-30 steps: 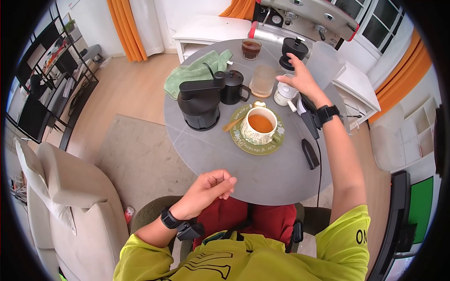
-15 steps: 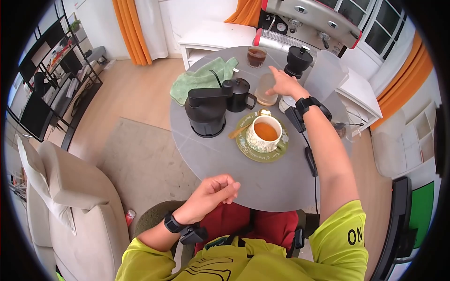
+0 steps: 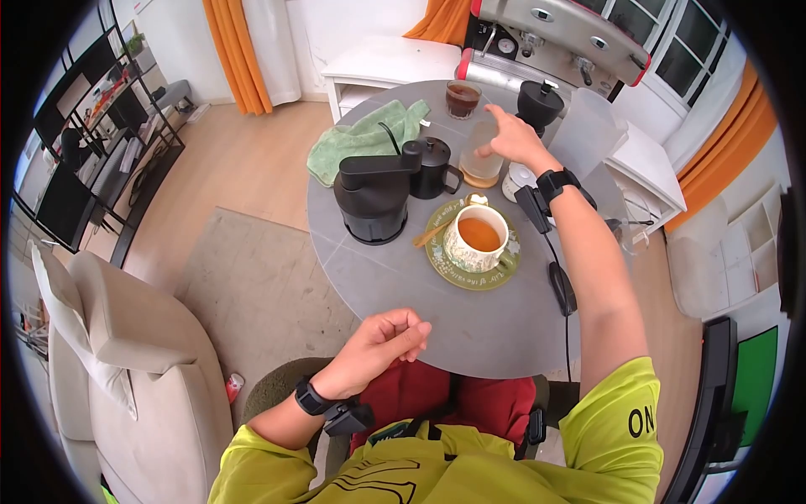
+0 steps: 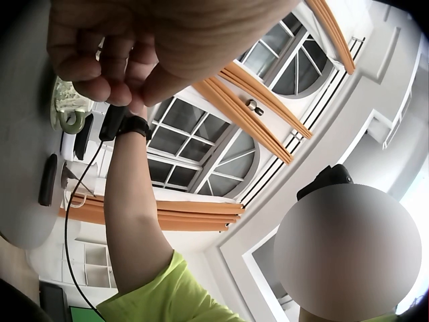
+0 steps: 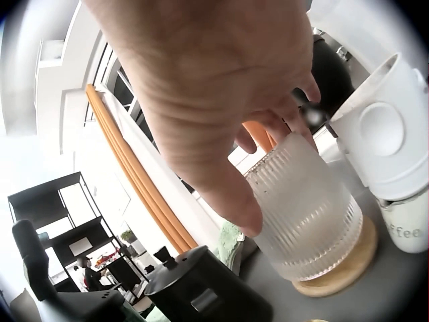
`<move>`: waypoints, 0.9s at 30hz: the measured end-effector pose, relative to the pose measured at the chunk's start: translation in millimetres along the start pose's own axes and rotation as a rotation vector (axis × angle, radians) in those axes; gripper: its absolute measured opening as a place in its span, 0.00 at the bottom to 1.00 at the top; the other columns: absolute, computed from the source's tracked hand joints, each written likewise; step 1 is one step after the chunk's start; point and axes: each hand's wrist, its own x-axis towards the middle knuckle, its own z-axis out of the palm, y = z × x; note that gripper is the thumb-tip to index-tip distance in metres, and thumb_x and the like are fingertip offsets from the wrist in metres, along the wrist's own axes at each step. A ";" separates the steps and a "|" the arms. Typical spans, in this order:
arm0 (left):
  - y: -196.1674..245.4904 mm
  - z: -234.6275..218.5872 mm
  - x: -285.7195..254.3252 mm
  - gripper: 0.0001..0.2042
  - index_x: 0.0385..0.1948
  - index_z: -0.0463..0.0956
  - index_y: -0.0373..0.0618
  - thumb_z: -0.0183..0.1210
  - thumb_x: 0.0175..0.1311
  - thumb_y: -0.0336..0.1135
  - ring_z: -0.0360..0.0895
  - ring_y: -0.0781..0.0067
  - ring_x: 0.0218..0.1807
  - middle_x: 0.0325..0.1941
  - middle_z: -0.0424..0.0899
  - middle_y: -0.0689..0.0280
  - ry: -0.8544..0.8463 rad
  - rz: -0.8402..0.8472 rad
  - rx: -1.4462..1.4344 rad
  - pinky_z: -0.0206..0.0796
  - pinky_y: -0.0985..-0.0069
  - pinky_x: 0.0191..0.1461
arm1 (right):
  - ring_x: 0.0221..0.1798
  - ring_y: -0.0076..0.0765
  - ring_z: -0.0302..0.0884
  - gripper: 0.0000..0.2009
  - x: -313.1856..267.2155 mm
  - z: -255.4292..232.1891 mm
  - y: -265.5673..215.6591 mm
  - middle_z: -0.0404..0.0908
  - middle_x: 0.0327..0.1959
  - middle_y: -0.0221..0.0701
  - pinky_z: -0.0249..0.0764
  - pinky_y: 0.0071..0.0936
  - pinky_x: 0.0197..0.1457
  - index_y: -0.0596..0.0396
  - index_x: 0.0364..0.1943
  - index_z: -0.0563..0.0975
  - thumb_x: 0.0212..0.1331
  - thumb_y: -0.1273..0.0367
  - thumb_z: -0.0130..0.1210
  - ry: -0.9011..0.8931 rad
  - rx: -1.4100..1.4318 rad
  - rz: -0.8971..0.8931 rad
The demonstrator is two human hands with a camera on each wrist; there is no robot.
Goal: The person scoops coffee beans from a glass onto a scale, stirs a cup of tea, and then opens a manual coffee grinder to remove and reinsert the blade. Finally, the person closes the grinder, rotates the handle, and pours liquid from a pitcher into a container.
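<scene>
My right hand reaches over the far side of the round table and grips a ribbed clear glass. Its thumb lies along the near side of the glass; the other fingers go behind the rim, partly hidden. Under the glass is a round wooden coaster. Beside it stands a white cup-like vessel on a small pale jar with "coffee" lettering. Near the table's front edge my left hand hangs idle, fingers loosely curled around nothing.
A patterned cup of orange-brown drink sits on a green saucer with a wooden spoon. Left of it are a black appliance, a black lidded jug and a green cloth. Behind are a dark drink glass and a black grinder.
My right hand has swung left from above the white vessel to the ribbed glass, with thumb and fingers now around it. The left hand has stayed nearly still.
</scene>
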 end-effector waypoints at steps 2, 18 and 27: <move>-0.6 0.3 0.5 0.09 0.29 0.72 0.44 0.52 0.70 0.35 0.67 0.86 0.29 0.27 0.74 0.74 -0.001 -0.003 0.000 0.61 0.85 0.37 | 0.59 0.47 0.72 0.46 0.0 -3.5 -3.7 0.74 0.56 0.46 0.64 0.40 0.61 0.50 0.65 0.62 0.33 0.58 0.69 0.026 0.060 0.001; 0.9 2.5 -0.3 0.10 0.28 0.71 0.47 0.53 0.70 0.40 0.65 0.90 0.28 0.26 0.72 0.77 -0.003 0.021 0.011 0.58 0.88 0.33 | 0.56 0.53 0.74 0.45 -3.8 -11.0 -18.5 0.78 0.50 0.51 0.70 0.36 0.59 0.55 0.64 0.62 0.34 0.59 0.66 0.123 -0.055 -0.013; 1.6 2.3 -1.1 0.09 0.29 0.72 0.46 0.52 0.70 0.36 0.67 0.86 0.29 0.26 0.74 0.74 -0.006 0.012 0.020 0.60 0.86 0.36 | 0.55 0.52 0.75 0.48 -2.7 -5.5 -14.2 0.79 0.48 0.49 0.70 0.37 0.59 0.55 0.66 0.60 0.34 0.58 0.68 0.117 0.028 0.025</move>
